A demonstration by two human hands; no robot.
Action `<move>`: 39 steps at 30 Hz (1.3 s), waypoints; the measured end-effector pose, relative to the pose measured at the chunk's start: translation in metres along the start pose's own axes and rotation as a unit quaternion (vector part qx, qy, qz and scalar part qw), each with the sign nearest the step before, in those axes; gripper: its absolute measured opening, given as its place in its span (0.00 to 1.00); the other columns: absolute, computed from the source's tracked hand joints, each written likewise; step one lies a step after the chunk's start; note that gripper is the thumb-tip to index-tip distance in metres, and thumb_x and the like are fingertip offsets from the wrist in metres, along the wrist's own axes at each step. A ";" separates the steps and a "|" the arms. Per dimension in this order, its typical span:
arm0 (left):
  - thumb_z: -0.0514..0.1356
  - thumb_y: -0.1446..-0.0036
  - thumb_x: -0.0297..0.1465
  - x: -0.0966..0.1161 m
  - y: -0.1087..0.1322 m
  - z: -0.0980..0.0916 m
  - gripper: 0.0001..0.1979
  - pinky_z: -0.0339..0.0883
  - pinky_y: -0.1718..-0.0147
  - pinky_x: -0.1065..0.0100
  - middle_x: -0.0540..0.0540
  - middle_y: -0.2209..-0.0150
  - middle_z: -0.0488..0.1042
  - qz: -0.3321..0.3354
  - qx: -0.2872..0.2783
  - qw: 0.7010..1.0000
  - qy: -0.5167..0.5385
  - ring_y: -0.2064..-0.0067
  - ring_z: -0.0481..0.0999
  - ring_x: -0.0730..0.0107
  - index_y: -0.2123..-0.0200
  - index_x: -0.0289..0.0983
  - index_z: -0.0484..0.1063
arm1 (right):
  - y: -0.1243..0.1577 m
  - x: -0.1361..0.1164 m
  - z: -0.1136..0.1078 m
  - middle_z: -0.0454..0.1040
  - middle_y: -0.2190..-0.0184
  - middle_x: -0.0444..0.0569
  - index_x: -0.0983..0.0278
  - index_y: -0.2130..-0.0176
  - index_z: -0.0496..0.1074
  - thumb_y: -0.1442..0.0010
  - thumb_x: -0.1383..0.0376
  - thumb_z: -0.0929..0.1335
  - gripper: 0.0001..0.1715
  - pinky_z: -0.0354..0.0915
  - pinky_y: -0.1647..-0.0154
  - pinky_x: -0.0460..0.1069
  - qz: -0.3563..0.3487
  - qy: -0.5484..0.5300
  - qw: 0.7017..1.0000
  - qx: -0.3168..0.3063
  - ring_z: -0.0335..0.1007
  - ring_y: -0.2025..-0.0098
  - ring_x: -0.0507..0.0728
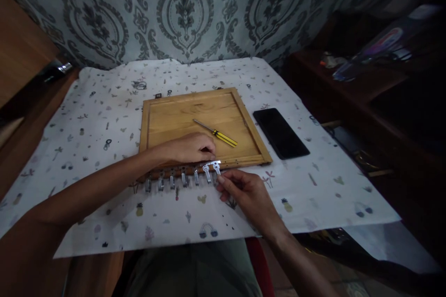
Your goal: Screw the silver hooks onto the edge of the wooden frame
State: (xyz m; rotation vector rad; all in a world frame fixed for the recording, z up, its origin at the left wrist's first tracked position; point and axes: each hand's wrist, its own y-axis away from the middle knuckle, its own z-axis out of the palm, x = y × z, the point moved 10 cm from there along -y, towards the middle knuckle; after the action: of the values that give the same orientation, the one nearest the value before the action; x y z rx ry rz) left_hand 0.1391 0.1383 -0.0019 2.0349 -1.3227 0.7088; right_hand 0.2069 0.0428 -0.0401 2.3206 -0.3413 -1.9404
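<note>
A wooden framed panel (195, 111) lies flat on the tablecloth. Along its near edge runs a metal hook rack (207, 172), with several shiny curved hooks hanging toward me. My right hand (244, 188) pinches the rack's right end by a hook between thumb and fingers. Reaching across from the left, my left hand (191, 147) rests over the panel's near edge with its fingers curled together. Its fingertips are just above the rack's right part, and what they hold is hidden. A screwdriver (225, 138) with a yellow and black handle lies on the panel, beyond my left hand.
A dark smartphone (280, 132) lies right of the panel on the patterned tablecloth (104, 116). Patterned fabric (184, 9) hangs behind the table. Dark wooden furniture (348, 88) holds a clear plastic bottle (379, 46) at right. Another wooden piece (24, 46) stands at left.
</note>
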 end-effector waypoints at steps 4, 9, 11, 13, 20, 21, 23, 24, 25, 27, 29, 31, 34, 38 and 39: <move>0.58 0.36 0.35 0.013 0.011 -0.003 0.11 0.62 0.64 0.70 0.48 0.67 0.72 0.024 -0.016 0.999 -0.016 0.64 0.71 0.71 0.68 0.35 0.73 | 0.000 -0.001 0.000 0.78 0.79 0.47 0.63 0.74 0.75 0.43 0.53 0.70 0.17 0.66 0.75 0.48 0.002 -0.002 1.000 0.001 0.72 0.79 0.52; 0.65 0.42 0.47 0.027 0.020 0.003 0.19 0.59 0.65 0.68 0.49 0.65 0.69 0.030 -0.049 0.994 -0.094 0.62 0.70 0.68 0.67 0.36 0.71 | -0.001 -0.003 0.001 0.75 0.81 0.45 0.63 0.74 0.75 0.43 0.53 0.70 0.17 0.66 0.74 0.48 0.007 -0.017 1.000 -0.010 0.71 0.79 0.52; 0.66 0.44 0.50 0.027 0.021 0.003 0.22 0.58 0.66 0.67 0.49 0.65 0.69 0.004 -0.029 0.991 -0.128 0.63 0.70 0.67 0.69 0.37 0.70 | 0.000 -0.003 0.002 0.72 0.83 0.43 0.63 0.75 0.75 0.43 0.52 0.70 0.18 0.64 0.75 0.47 0.008 -0.020 1.000 -0.016 0.68 0.80 0.51; 0.65 0.45 0.53 0.027 0.023 0.005 0.24 0.58 0.65 0.66 0.49 0.64 0.70 -0.022 -0.007 0.987 -0.156 0.61 0.70 0.65 0.69 0.37 0.69 | 0.000 -0.001 0.002 0.69 0.84 0.42 0.63 0.75 0.74 0.43 0.51 0.70 0.20 0.60 0.77 0.47 0.019 -0.022 0.999 -0.018 0.64 0.81 0.50; 0.62 0.41 0.53 0.032 0.026 0.015 0.24 0.63 0.57 0.59 0.44 0.60 0.74 -0.061 0.031 0.969 -0.236 0.56 0.72 0.58 0.62 0.37 0.71 | -0.002 -0.004 -0.002 0.74 0.79 0.45 0.63 0.74 0.78 0.42 0.54 0.69 0.17 0.61 0.74 0.47 -0.013 0.024 1.000 0.002 0.65 0.76 0.52; 0.61 0.40 0.53 0.034 0.026 0.016 0.24 0.64 0.56 0.58 0.43 0.59 0.74 -0.067 0.034 0.965 -0.250 0.56 0.72 0.56 0.61 0.36 0.71 | -0.003 -0.005 -0.003 0.74 0.79 0.45 0.63 0.74 0.77 0.42 0.55 0.68 0.17 0.60 0.74 0.47 -0.019 0.029 0.999 0.005 0.65 0.76 0.52; 0.61 0.39 0.52 0.035 0.025 0.018 0.24 0.65 0.55 0.56 0.41 0.58 0.75 -0.086 0.032 0.957 -0.276 0.54 0.73 0.54 0.60 0.35 0.71 | -0.003 -0.005 -0.004 0.73 0.80 0.44 0.62 0.76 0.76 0.42 0.55 0.68 0.17 0.59 0.75 0.47 -0.022 0.035 0.999 0.008 0.64 0.76 0.52; 0.62 0.40 0.51 0.035 0.024 0.020 0.23 0.65 0.54 0.55 0.40 0.57 0.75 -0.097 0.028 0.953 -0.286 0.53 0.73 0.53 0.60 0.34 0.71 | -0.003 -0.005 -0.005 0.73 0.80 0.44 0.62 0.76 0.76 0.41 0.55 0.68 0.17 0.59 0.75 0.47 -0.023 0.036 0.999 0.011 0.64 0.76 0.52; 0.63 0.40 0.50 0.035 0.024 0.021 0.22 0.65 0.54 0.55 0.40 0.57 0.75 -0.106 0.025 0.950 -0.293 0.53 0.73 0.52 0.60 0.34 0.71 | -0.003 -0.005 -0.005 0.73 0.80 0.44 0.62 0.76 0.76 0.41 0.55 0.68 0.18 0.59 0.75 0.47 -0.025 0.037 0.999 0.011 0.64 0.76 0.53; 0.65 0.41 0.47 0.036 0.023 0.022 0.20 0.65 0.53 0.54 0.40 0.57 0.75 -0.119 0.026 0.947 -0.298 0.52 0.73 0.52 0.60 0.34 0.71 | -0.002 -0.006 -0.004 0.74 0.79 0.45 0.62 0.75 0.76 0.40 0.55 0.67 0.18 0.60 0.74 0.47 -0.027 0.037 0.999 0.010 0.65 0.76 0.53; 0.65 0.41 0.44 0.037 0.023 0.022 0.17 0.65 0.52 0.53 0.40 0.58 0.75 -0.125 0.034 0.946 -0.299 0.53 0.73 0.52 0.61 0.35 0.71 | -0.001 -0.006 -0.004 0.74 0.80 0.44 0.62 0.75 0.76 0.39 0.54 0.67 0.19 0.60 0.75 0.47 -0.029 0.040 0.999 0.010 0.65 0.76 0.53; 0.65 0.41 0.42 0.037 0.023 0.022 0.15 0.65 0.52 0.52 0.41 0.58 0.75 -0.131 0.036 0.944 -0.300 0.53 0.74 0.52 0.61 0.35 0.71 | 0.001 -0.007 -0.004 0.75 0.79 0.45 0.62 0.74 0.77 0.38 0.55 0.67 0.19 0.61 0.75 0.47 -0.035 0.048 0.998 0.014 0.67 0.77 0.54; 0.65 0.41 0.42 0.036 0.022 0.022 0.16 0.65 0.51 0.51 0.41 0.58 0.75 -0.145 0.029 0.942 -0.302 0.53 0.74 0.52 0.61 0.35 0.72 | 0.003 -0.010 -0.008 0.79 0.76 0.46 0.62 0.72 0.78 0.37 0.57 0.66 0.18 0.64 0.73 0.48 -0.054 0.059 0.996 0.027 0.71 0.75 0.55; 0.65 0.40 0.45 0.035 0.023 0.022 0.19 0.65 0.51 0.51 0.41 0.58 0.75 -0.160 0.028 0.943 -0.291 0.53 0.75 0.51 0.60 0.34 0.73 | 0.006 -0.016 -0.016 0.80 0.76 0.46 0.62 0.69 0.78 0.35 0.59 0.66 0.16 0.68 0.74 0.47 -0.089 0.070 0.993 0.039 0.75 0.74 0.55; 0.65 0.40 0.46 0.035 0.023 0.022 0.19 0.65 0.51 0.51 0.41 0.58 0.75 -0.160 0.035 0.943 -0.289 0.53 0.75 0.51 0.60 0.34 0.73 | 0.007 -0.019 -0.019 0.80 0.75 0.46 0.62 0.68 0.79 0.34 0.60 0.66 0.15 0.69 0.73 0.47 -0.106 0.082 0.990 0.048 0.76 0.74 0.55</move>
State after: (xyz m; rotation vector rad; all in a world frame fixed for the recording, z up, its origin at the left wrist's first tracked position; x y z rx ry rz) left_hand 0.1326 0.0938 0.0132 2.5507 -1.2174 -0.0014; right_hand 0.2215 0.0387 -0.0167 2.6552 -0.1841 -1.8386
